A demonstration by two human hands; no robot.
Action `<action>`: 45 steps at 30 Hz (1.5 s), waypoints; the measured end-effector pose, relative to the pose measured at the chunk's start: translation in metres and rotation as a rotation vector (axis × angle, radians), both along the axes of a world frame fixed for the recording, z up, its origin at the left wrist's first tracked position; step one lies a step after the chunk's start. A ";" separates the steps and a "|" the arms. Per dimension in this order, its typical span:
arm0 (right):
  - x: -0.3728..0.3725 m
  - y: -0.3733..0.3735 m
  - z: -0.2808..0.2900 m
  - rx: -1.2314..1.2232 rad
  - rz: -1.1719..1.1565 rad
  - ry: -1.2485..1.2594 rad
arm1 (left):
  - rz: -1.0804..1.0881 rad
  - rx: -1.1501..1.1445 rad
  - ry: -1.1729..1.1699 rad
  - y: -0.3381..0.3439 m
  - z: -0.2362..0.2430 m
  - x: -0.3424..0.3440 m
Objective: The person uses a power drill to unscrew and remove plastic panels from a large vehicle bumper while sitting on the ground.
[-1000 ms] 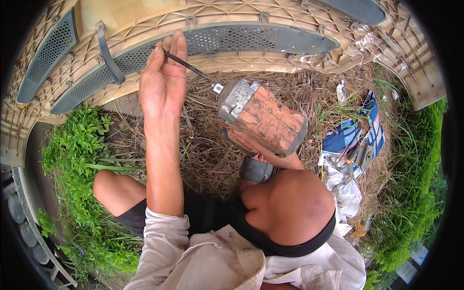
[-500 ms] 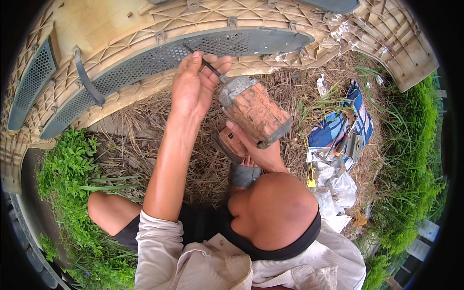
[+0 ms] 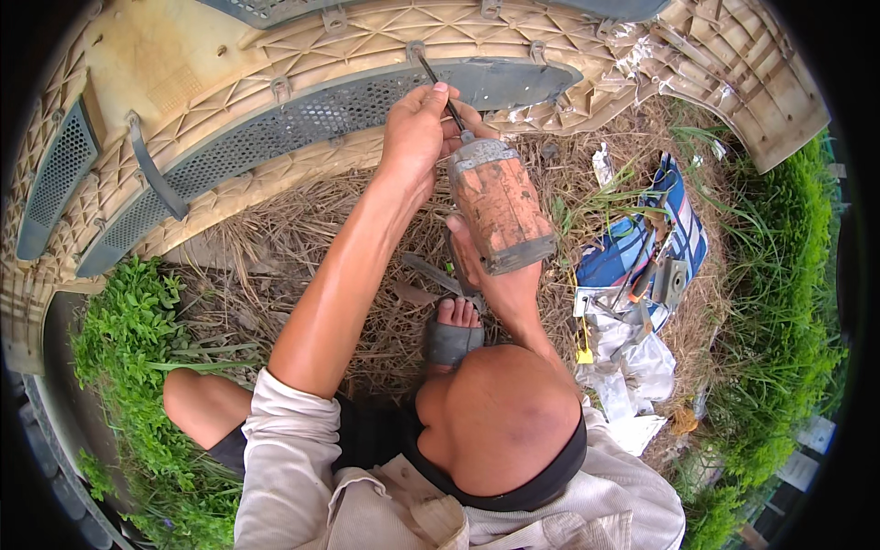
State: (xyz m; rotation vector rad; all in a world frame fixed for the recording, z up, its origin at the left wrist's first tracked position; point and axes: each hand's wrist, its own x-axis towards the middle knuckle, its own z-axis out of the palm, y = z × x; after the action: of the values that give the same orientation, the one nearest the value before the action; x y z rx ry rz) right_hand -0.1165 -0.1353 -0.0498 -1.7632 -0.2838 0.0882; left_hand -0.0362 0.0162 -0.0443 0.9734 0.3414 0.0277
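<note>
A worn orange and grey cordless drill (image 3: pixel 500 206) points away from me, with a long dark bit (image 3: pixel 453 112) in its nose. My right hand (image 3: pixel 502 282) is closed around the drill's handle from below, and the body hides most of the fingers. Near the bit's tip, my left hand (image 3: pixel 423 128) pinches the shaft between thumb and fingers. That tip lies over a small grey tab (image 3: pixel 415 51) on a large beige ribbed plastic panel (image 3: pixel 229 110); whether they touch I cannot tell.
Grey perforated grilles (image 3: pixel 302 119) are set into the panel. To the right, a blue patterned cloth (image 3: pixel 610 252) lies with hand tools (image 3: pixel 655 275) and clear plastic bags (image 3: pixel 632 362). Dry straw (image 3: pixel 302 238) covers the ground. My sandalled foot (image 3: pixel 454 337) is below the drill.
Both hands and the drill have moved right, and the bit's tip has risen toward the tab. The drill has turned more upright, and its lower end no longer shows.
</note>
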 end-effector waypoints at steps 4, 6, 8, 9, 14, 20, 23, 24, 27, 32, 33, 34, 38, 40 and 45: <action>0.002 0.004 -0.002 -0.007 -0.023 -0.007 | 0.007 0.056 0.005 0.002 -0.003 0.005; 0.002 0.006 -0.001 0.004 -0.032 0.007 | 0.015 0.079 0.020 0.004 0.000 0.005; 0.002 0.007 0.000 0.003 -0.035 0.015 | 0.019 0.090 0.029 0.005 0.002 0.005; 0.002 0.007 0.000 -0.001 -0.035 0.018 | 0.011 0.087 0.030 0.006 0.002 0.004; 0.000 0.008 -0.004 -0.034 -0.023 -0.028 | -0.017 0.091 0.028 0.010 0.001 0.002; 0.003 0.012 0.005 -0.259 0.016 -0.206 | -0.037 -0.103 -0.077 0.020 -0.013 0.001; 0.007 0.008 -0.005 -0.256 0.036 -0.232 | -0.034 -0.226 -0.058 0.025 -0.011 0.001; 0.008 0.005 -0.006 -0.291 0.055 -0.266 | -0.044 -0.163 -0.036 0.026 -0.012 0.003; 0.009 0.006 0.012 -0.466 0.083 -0.362 | -0.067 0.000 0.032 0.029 -0.003 0.009; -0.008 0.023 0.011 0.053 0.051 0.375 | -0.161 0.162 0.135 0.032 0.008 0.011; -0.013 0.032 0.007 0.127 0.070 0.395 | -0.168 0.157 0.139 0.033 0.010 0.008; -0.014 0.036 0.004 0.138 0.079 0.393 | -0.181 0.151 0.130 0.035 0.010 0.010; -0.013 0.046 -0.001 0.139 0.074 0.457 | -0.216 0.074 0.056 0.047 0.003 0.010; -0.018 0.038 -0.010 -0.018 -0.006 0.518 | -0.202 0.034 0.022 0.047 -0.003 0.011; -0.017 0.040 -0.018 -0.023 -0.003 0.340 | -0.150 -0.051 0.029 0.037 -0.006 0.011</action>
State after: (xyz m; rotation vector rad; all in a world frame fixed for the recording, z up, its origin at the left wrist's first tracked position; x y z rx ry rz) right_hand -0.1338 -0.0952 -0.0682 -1.7376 -0.0331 0.3861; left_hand -0.0256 0.0536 -0.0500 0.9469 0.2940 -0.1309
